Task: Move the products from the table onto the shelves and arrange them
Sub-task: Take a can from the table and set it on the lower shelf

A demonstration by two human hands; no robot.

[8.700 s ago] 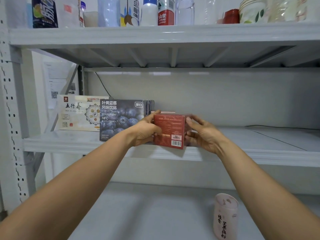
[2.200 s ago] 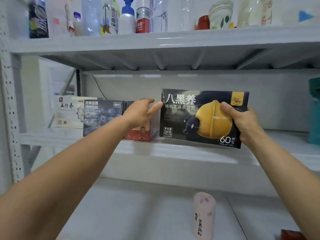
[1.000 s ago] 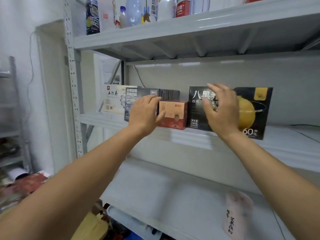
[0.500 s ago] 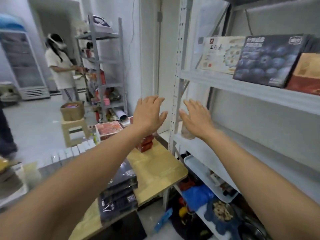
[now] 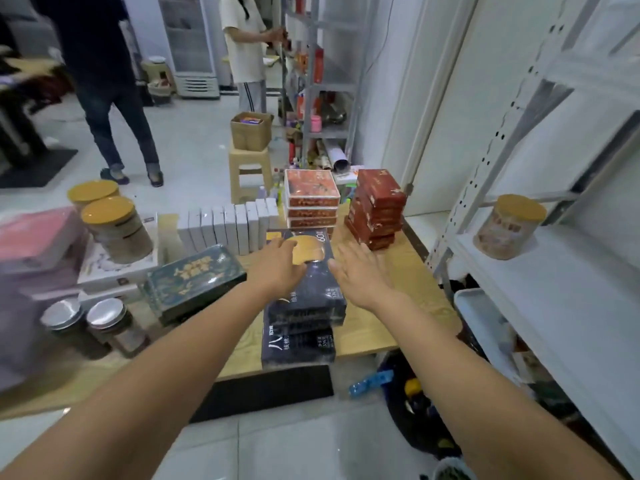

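Pale tiled floor point(image 5: 194, 143), white walls point(image 5: 446, 98) — a beige plastic stool point(image 5: 247, 168) and glass-door fridge point(image 5: 192, 43) beyond.

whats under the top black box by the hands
More black boxes of the same kind, stacked on the wooden table. Only their front edges show; their tops are covered.

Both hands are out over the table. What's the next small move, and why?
Probably lower both and grip the top black box by its sides: the left hand and right hand are open, empty, and spread just over it.
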